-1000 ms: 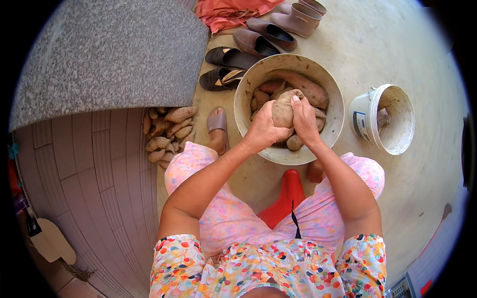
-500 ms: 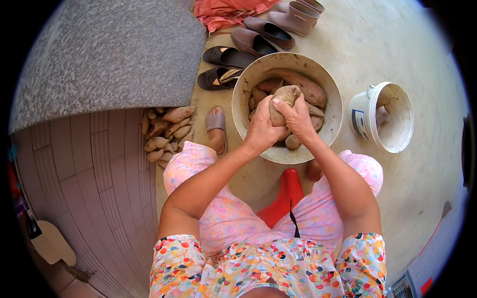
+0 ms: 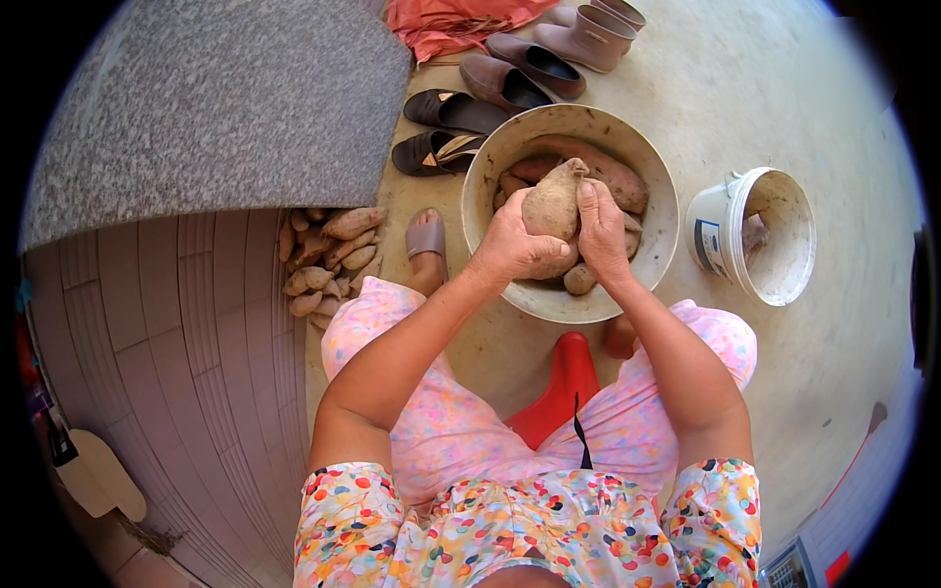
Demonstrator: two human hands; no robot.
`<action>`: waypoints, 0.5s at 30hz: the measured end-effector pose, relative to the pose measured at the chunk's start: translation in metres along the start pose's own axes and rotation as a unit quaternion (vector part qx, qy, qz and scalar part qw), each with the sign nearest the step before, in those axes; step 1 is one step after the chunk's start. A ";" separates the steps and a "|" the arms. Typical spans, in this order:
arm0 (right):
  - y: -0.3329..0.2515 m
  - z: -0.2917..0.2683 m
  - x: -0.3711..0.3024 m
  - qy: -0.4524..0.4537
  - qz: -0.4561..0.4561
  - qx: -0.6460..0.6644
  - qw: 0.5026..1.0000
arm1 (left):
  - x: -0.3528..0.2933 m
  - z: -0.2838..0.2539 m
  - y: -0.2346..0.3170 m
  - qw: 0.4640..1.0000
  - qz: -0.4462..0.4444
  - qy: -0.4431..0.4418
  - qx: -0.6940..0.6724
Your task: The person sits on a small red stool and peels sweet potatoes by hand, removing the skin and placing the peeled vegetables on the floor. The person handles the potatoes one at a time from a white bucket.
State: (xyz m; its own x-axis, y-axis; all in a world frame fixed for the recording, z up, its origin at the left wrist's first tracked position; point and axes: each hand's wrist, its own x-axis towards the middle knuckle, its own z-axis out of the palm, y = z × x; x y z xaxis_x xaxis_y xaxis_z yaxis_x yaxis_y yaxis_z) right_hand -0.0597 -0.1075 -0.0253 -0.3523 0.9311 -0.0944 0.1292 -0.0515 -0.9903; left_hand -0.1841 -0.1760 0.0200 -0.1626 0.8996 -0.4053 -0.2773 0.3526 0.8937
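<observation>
A large tan sweet potato [image 3: 554, 208], tapering to a narrow tip at the far end, is held over a round pale basin [image 3: 474, 211]. My left hand [image 3: 512, 243] wraps round its left side, thumb lying across the near part. On its right side my right hand [image 3: 600, 227] presses with the thumb pointing up along the skin; the fingers behind are mostly hidden. Several dirty sweet potatoes lie in the basin below, among them a long reddish one [image 3: 618, 178] at the far right and a small one [image 3: 579, 280] at the near edge.
A heap of sweet potatoes [image 3: 338, 245] lies on the floor at left, by a grey stone slab [image 3: 225, 108]. A white bucket [image 3: 720, 230] with one lump inside stands right. Dark shoes [image 3: 446, 113], boots [image 3: 593, 39] and a red sack [image 3: 451, 24] are beyond. A red stool [image 3: 554, 397] is beneath me.
The sweet potato has been turned in my hands, showing more of its broad side with the tip pointing up. My hands have shifted apart around it, the right hand moving slightly right.
</observation>
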 end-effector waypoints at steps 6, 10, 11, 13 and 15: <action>-0.025 0.009 0.002 -0.043 0.086 0.190 0.977 | -0.002 -0.003 0.008 0.991 -0.057 -0.019 -0.116; -0.010 0.001 0.004 -0.061 0.035 0.028 0.997 | -0.005 -0.003 0.009 0.982 -0.104 -0.036 -0.155; -0.008 -0.002 0.005 -0.072 0.022 -0.019 0.997 | -0.005 -0.004 0.008 0.980 -0.108 -0.041 -0.160; -0.008 -0.003 0.004 -0.066 -0.013 -0.061 0.996 | -0.005 -0.006 0.006 0.977 -0.116 -0.058 -0.169; -0.009 -0.004 0.002 -0.062 -0.045 -0.091 0.993 | -0.005 -0.008 0.004 0.973 -0.126 -0.076 -0.177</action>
State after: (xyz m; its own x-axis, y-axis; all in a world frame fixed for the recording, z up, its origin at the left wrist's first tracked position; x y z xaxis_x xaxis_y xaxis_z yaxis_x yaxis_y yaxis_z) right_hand -0.0584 -0.1036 -0.0159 -0.4801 0.8767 -0.0287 0.2528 0.1070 -0.9616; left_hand -0.1923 -0.1814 0.0241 0.0879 0.8337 -0.5452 -0.6032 0.4801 0.6369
